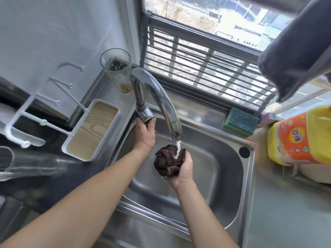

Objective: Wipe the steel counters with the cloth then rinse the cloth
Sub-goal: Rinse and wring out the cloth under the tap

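Rinse step underway: right hand [180,171] cups the dark cloth [167,162] bunched in its palm, fingers curled round the wad from below, holding it over the sink [223,176] basin directly under the faucet [161,102] spout. Water stream [178,149] lands on the top right of the wad, just beside the fingertips. Left hand [145,135] grips the faucet lever [146,116], fingers wrapped over it, thumb side toward the basin. Wiping looks finished, judging by the cloth sitting under running water; can't confirm the table state from this view. Risks: cloth is a tight ball, so water likely only wets the outer folds and the inner dirt stays unless it gets opened or kneaded. Stream hitting the hump of the wad could deflect and splash over the sink rim onto the steel table, undoing the wipe. Pushing the lever further would raise the flow and worsen the splash. One-handed hold is loose underneath; a soaked, heavier cloth could slip out into the basin. Nearby: glass [118,70] behind the faucet, white tray [91,129] on the left, green sponge [240,121] on the back ledge, yellow detergent pack [295,138] on the right, all within splash range.
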`<control>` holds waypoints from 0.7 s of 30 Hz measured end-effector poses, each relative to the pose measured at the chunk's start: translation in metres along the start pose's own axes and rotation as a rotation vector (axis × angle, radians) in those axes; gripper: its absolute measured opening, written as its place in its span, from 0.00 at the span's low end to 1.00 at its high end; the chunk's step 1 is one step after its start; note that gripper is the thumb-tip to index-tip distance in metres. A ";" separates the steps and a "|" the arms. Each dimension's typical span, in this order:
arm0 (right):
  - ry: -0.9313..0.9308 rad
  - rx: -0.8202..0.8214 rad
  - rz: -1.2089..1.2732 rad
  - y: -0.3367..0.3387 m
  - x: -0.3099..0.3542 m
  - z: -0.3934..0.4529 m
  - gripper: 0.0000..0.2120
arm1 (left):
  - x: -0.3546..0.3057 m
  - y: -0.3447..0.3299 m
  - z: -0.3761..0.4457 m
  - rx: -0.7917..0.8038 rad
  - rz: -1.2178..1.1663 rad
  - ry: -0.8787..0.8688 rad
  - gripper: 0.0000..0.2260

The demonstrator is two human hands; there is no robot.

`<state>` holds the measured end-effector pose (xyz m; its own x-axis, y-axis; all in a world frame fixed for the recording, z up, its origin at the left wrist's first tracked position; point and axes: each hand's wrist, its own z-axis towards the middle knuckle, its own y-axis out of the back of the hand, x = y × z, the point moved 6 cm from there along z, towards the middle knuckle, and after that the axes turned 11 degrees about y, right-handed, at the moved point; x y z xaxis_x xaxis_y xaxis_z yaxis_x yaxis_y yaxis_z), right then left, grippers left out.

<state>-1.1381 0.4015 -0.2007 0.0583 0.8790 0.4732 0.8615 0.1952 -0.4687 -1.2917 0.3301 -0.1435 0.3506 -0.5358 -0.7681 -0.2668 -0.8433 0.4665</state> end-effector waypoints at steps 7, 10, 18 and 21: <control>-0.031 0.057 -0.080 -0.004 0.000 -0.019 0.22 | 0.022 -0.004 0.013 0.078 -0.050 0.059 0.30; 0.088 -0.043 -0.095 0.002 0.001 -0.012 0.21 | 0.051 -0.021 0.002 0.217 0.035 0.212 0.29; 0.243 -0.195 -0.177 -0.006 0.012 -0.004 0.06 | 0.092 -0.053 -0.100 0.852 -0.438 0.904 0.47; 0.511 -0.126 -0.477 -0.006 0.029 -0.003 0.11 | 0.074 -0.055 -0.096 0.827 -0.562 0.889 0.44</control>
<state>-1.1404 0.4247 -0.1821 -0.1372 0.3899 0.9106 0.9018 0.4294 -0.0480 -1.1645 0.3331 -0.1840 0.9684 -0.2382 -0.0746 -0.2453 -0.8532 -0.4603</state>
